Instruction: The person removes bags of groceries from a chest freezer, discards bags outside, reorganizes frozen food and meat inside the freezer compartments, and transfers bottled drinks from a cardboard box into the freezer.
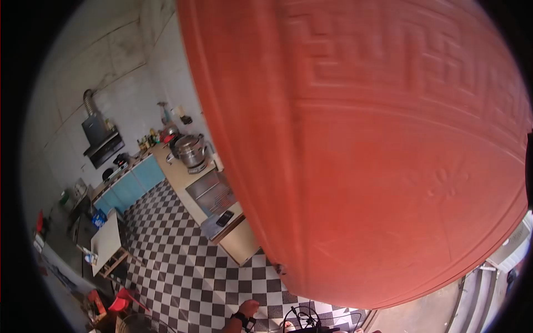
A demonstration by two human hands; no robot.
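My left hand (248, 308) is low in the view, with a dark band on the wrist. Its fingers look curled in, and nothing shows in them. It hangs above the checkered floor (205, 277), apart from the red door. My right hand is out of view. A large red door (361, 183) with raised patterns fills the right side, very close to me. On its lower left edge is a small dark fitting (280, 269). Black cables (302, 319) show at the bottom, right of my left hand.
A counter with a sink (208, 191), a phone (225, 218) and a steel pot (190, 151) runs along the wall. Farther left are blue cabinets (130, 183), a range hood (101, 139), a small table (108, 244) and a red dustpan-like object (120, 299). Steps (477, 294) lie lower right.
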